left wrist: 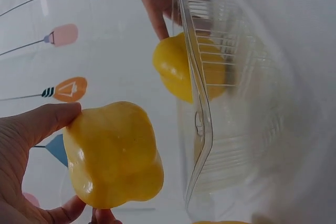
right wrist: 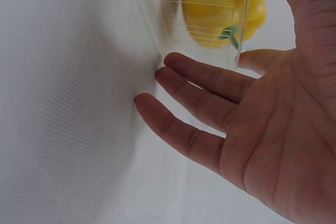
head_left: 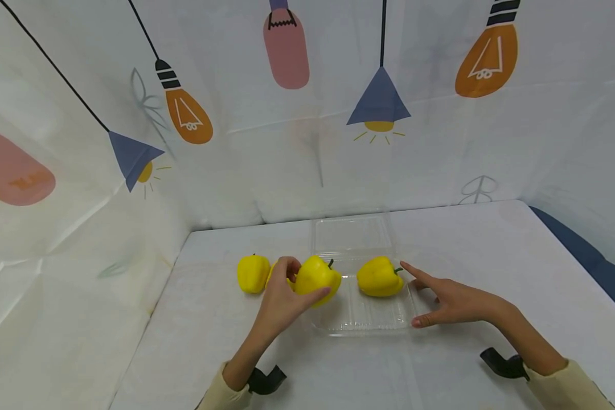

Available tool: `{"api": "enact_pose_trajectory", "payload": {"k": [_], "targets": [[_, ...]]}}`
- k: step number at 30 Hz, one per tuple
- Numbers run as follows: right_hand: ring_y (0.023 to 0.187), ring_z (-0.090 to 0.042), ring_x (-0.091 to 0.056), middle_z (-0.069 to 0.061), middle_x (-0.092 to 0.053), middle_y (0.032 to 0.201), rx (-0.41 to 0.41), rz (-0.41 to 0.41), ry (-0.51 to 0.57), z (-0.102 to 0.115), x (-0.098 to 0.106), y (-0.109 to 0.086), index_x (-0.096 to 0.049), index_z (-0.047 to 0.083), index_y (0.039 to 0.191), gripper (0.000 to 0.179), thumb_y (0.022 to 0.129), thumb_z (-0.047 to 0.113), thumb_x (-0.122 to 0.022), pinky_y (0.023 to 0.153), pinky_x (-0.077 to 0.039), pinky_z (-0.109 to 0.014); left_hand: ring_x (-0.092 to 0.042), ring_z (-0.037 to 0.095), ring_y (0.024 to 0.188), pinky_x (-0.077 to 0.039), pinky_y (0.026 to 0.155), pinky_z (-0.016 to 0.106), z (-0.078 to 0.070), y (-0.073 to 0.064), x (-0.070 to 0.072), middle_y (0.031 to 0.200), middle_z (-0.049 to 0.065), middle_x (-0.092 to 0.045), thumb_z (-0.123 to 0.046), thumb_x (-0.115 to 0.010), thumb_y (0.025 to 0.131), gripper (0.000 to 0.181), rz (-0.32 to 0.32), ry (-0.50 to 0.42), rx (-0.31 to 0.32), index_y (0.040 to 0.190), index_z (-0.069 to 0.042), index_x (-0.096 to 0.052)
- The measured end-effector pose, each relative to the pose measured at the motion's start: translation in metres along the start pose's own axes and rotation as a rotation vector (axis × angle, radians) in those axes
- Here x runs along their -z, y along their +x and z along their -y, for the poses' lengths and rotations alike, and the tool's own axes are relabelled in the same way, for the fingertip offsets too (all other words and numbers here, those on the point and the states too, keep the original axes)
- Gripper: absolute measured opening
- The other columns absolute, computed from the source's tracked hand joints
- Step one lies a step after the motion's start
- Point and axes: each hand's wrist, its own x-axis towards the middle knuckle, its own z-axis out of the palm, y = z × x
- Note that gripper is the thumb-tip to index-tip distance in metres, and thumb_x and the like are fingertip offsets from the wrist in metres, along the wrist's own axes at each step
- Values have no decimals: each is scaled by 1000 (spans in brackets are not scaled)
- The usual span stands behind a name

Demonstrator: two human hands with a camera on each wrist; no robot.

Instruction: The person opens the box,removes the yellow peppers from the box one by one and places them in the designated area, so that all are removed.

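Note:
My left hand (head_left: 282, 299) grips a yellow bell pepper (head_left: 316, 279) between thumb and fingers. In the left wrist view this pepper (left wrist: 115, 156) is held up beside the clear plastic container. A second yellow bell pepper (head_left: 379, 277) lies inside the clear container (head_left: 361, 326), its green stem pointing right. My right hand (head_left: 456, 302) is at the container's right side with fingers spread. In the right wrist view the right hand (right wrist: 262, 129) has fairly straight fingers close to the container's wall and the table.
Left of the container sits another yellow bell pepper (head_left: 253, 273); one more, partly hidden by my left hand, is next to it. The container's clear lid (head_left: 352, 234) lies folded back toward the wall. A cloth printed with lamps (head_left: 380, 97) hangs behind the white table (head_left: 210, 319).

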Motion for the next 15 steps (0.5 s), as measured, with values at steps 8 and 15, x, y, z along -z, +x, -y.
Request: {"api": "enact_pose_trajectory", "payload": {"k": [8, 15], "targets": [[123, -39, -43, -17, -48, 135, 1, 2, 6, 1, 0, 0, -1, 24, 152, 108, 76, 47, -75, 88, -45, -56, -45, 17, 94, -44, 79, 34, 3, -4, 10, 101, -1, -48, -51, -83, 63, 68, -14, -7, 40, 108, -16, -46], [122, -38, -44, -16, -48, 134, 1, 1, 1, 2, 1, 0, -1, 25, 152, 109, 75, 48, -75, 88, -45, -55, -45, 16, 92, -44, 76, 34, 10, -8, 18, 99, 0, -47, -51, -83, 63, 67, -35, -2, 16, 106, -15, -47]]}}
